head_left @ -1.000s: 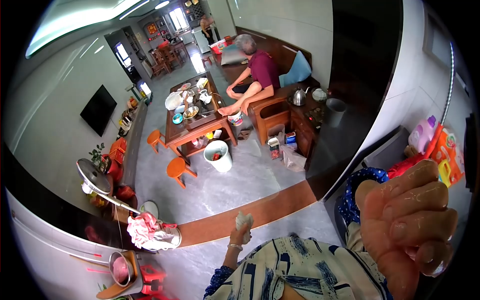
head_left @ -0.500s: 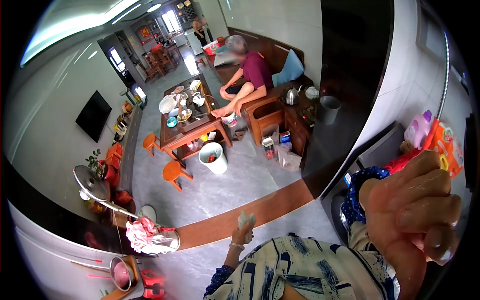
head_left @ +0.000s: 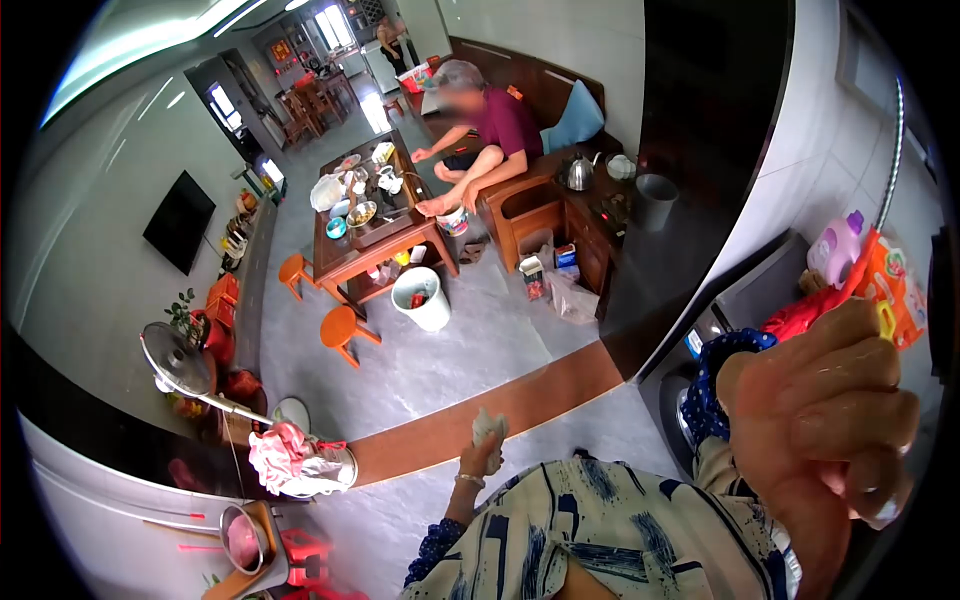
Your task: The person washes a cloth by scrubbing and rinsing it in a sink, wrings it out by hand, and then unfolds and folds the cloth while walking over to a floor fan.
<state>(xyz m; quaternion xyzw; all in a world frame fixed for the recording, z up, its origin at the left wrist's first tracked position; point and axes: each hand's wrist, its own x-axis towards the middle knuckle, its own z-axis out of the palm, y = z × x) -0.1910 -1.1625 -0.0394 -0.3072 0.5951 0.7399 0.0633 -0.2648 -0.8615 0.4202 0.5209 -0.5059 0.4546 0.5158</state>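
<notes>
Floor of glossy grey tile [head_left: 450, 370] fills mid-frame, w/ a flat brown strip [head_left: 560, 385] across it lower centre. Dark wooden bench [head_left: 525, 182], upper centre, seats a person in a maroon shirt [head_left: 505, 125]; low reddish-brown wooden worktop [head_left: 338, 256] is beside it, upper left of centre, prob. set close for easy reach. Tall round white plastic bin [head_left: 430, 312] stands near the worktop's near end, likely handy for scraps; round orange wooden stool [head_left: 345, 328] is just left of it, prob. out of the seated person's way. R hand [head_left: 820, 410], raised, lower right of frame: fingers curled in narrow, skin shiny, so maybe wet & held off the clothes; nothing seen in it, can't tell if the palm hides smth. L hand [head_left: 475, 458], bottom centre, grips a pale, crumpled, soft-looking wad [head_left: 490, 428] poking up past the fingers, prob. held out front to clear the body.
</notes>
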